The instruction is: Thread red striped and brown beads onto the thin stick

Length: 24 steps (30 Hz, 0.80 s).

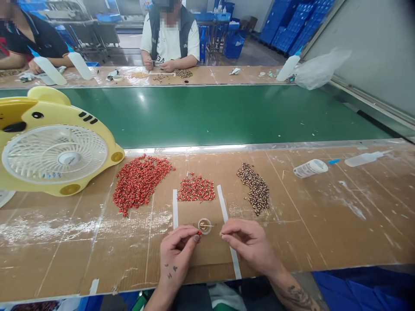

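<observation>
Red bead (199,233) is pinched at the fingertips of the left hand (177,255), just beside a small clear round cup (204,226) with a thin pin lying across it. Right hand (248,244) comes from 3 o'clock, with thumb and finger closed together near the same cup; what it holds is too small to tell. Two hands are apart, but close to each other. Cup stands on a cardboard sheet (207,255) between two white tape strips (175,207). Most beads lie in heaps, and only one is in the hand: a big heap of red beads (139,183) at 11 o'clock, a smaller red heap (196,188) at 12 o'clock, and a heap of brown speckled beads (253,188) at 1 o'clock. Glue bottle (310,168) lies on its side at 2 o'clock, and a yellow desk fan (55,142) stands at 10 o'clock.
</observation>
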Available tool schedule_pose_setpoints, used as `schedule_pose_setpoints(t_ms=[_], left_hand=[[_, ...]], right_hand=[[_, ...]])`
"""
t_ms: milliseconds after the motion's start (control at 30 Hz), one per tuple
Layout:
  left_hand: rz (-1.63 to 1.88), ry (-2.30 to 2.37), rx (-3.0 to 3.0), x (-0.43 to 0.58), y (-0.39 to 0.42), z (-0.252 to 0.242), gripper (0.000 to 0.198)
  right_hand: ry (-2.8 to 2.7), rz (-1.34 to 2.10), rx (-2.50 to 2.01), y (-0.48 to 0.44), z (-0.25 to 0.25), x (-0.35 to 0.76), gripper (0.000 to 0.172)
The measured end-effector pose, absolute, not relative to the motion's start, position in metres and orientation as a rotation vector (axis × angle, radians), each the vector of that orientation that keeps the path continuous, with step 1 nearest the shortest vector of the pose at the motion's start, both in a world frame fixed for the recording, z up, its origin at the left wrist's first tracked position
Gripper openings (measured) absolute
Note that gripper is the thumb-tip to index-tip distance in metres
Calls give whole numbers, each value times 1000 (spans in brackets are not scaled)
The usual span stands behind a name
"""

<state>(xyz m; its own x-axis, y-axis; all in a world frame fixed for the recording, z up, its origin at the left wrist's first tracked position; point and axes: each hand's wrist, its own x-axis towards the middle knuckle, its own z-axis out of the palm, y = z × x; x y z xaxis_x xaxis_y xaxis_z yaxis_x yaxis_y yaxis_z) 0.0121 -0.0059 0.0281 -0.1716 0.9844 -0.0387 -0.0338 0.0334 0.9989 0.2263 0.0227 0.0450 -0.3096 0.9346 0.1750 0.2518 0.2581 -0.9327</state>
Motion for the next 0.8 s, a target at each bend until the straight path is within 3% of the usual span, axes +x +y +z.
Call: schedule_pose_setpoints(t_ms=[167,467,800], left_hand=[[1380,1345,1244,12,-10,32,8],[1435,1301,1354,9,-17,27,22],[1455,1313,1393,11,-20,30,25]], right_hand=[[-1618,1099,-1090,19,51,192,5],[-1697,1135,-1084,20,57,180,18],[-1717,1093,-1084,18,57,181,12]])
